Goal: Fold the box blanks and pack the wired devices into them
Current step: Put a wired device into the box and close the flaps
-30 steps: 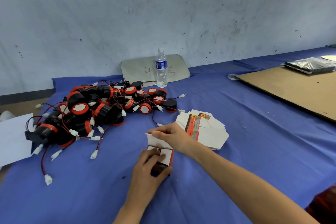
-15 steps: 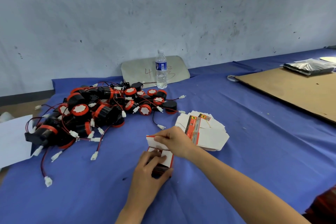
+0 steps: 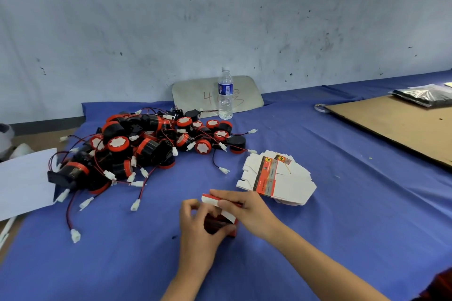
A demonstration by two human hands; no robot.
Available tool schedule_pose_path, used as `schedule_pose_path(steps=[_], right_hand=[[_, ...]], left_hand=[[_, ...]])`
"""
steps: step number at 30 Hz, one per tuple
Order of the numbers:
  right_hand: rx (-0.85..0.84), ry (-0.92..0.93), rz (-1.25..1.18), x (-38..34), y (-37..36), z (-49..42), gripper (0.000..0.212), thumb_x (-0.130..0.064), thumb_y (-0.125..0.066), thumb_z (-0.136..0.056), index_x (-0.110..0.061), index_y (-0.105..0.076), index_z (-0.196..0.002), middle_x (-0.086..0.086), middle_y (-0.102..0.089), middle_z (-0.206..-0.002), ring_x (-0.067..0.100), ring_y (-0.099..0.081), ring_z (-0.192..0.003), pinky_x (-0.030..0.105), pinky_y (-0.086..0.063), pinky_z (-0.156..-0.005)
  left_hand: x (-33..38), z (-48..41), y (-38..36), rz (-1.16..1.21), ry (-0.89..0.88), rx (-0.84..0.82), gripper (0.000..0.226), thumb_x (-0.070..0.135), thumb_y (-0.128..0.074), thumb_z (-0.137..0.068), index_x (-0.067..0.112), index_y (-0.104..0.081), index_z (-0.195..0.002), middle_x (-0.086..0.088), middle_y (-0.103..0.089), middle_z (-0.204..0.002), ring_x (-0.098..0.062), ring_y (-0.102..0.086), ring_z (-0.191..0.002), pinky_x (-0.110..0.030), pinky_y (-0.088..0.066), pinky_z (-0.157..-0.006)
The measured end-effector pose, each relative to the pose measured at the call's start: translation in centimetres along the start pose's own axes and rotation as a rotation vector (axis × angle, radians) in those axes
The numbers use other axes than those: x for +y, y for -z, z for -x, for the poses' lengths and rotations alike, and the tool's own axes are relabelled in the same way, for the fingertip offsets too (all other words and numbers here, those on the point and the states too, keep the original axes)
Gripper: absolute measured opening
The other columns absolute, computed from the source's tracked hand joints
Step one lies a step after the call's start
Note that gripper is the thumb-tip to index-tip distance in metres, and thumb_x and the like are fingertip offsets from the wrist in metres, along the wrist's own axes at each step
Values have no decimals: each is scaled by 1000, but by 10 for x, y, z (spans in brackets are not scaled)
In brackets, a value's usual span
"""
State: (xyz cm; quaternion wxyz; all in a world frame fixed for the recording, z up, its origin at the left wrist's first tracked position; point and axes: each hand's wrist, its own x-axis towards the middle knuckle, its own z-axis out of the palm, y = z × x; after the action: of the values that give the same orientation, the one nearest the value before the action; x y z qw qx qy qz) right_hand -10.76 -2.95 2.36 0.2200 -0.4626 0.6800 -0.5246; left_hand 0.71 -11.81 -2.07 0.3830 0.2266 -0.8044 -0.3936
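Devices pile [image 3: 146,146] lies left of the blanks stack [image 3: 278,178]; bottle [image 3: 225,95] stands behind them.

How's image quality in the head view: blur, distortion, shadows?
Head view: wide-angle bend shows in the curved table edge; light is flat and dim, shadows faint; both hands, left hand and right hand, and the box are slightly smeared; bottle label is unreadable.

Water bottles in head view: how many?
1. The water bottle stands upright at the back of the blue table, against the grey board, just behind the pile of wired devices. No others show.
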Motion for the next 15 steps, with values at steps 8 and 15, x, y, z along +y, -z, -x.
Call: schedule_pose_path(steps=[8, 15], right_hand=[[0, 177, 381, 21, -16, 6, 30, -28, -50, -99, -29, -62, -126, -20, -47, -138, -9, -32, -134, 24, 0, -118], [19, 177, 388, 25, -22, 8, 32, -30, -49, -99, -32, -58, -130, -26, -42, -138, -14, -25, -133, 38, 4, -120]], left_hand=[[-3, 0, 7, 84, 54, 60, 69, 5, -88, -61, 31, -44, -107, 8, -45, -106, 2, -49, -100, -7, -41, -77], [-14, -10, 22, 195, 75, -81, 37, -10, -66, -81, 22, -65, -100, 4, -64, -104, -7, -62, -101, -13, -48, -83]])
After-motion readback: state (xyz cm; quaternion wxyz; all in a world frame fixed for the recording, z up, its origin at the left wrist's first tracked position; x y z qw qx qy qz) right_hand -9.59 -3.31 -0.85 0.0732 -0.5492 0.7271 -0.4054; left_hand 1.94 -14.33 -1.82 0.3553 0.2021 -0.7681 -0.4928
